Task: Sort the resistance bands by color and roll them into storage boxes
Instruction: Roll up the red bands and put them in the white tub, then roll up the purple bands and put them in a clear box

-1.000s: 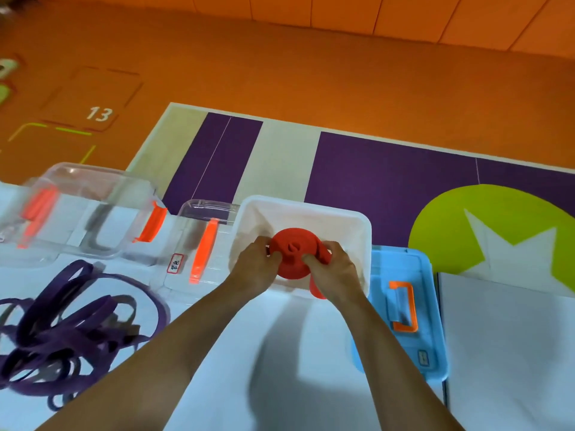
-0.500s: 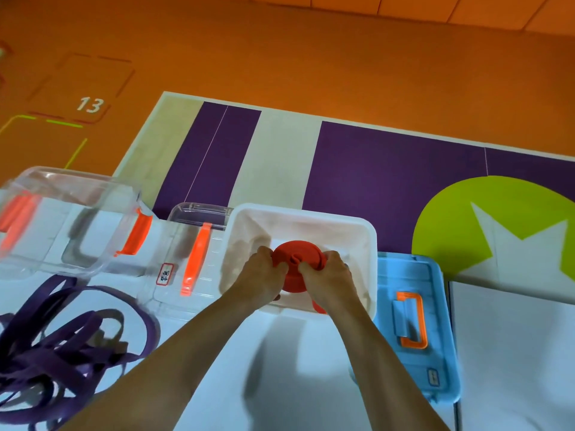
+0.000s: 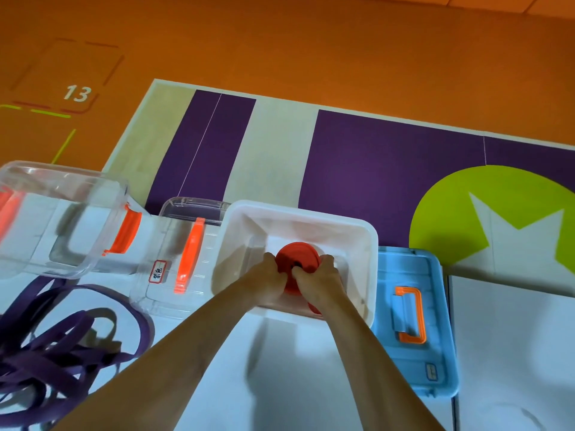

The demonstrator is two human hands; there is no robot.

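A rolled red resistance band sits low inside the white storage box at the middle. My left hand grips the roll from the left and my right hand grips it from the right, thumbs meeting at its centre. A short red tail of the band shows under my right wrist. A tangle of loose purple bands lies at the lower left on the white surface.
A clear box with orange latches stands at far left. A clear lid with an orange handle and a label lies next to the white box. A blue lid with an orange handle lies to the right.
Both hands have lowered the red roll from above the white box's rim down into the box. The view has shifted slightly.
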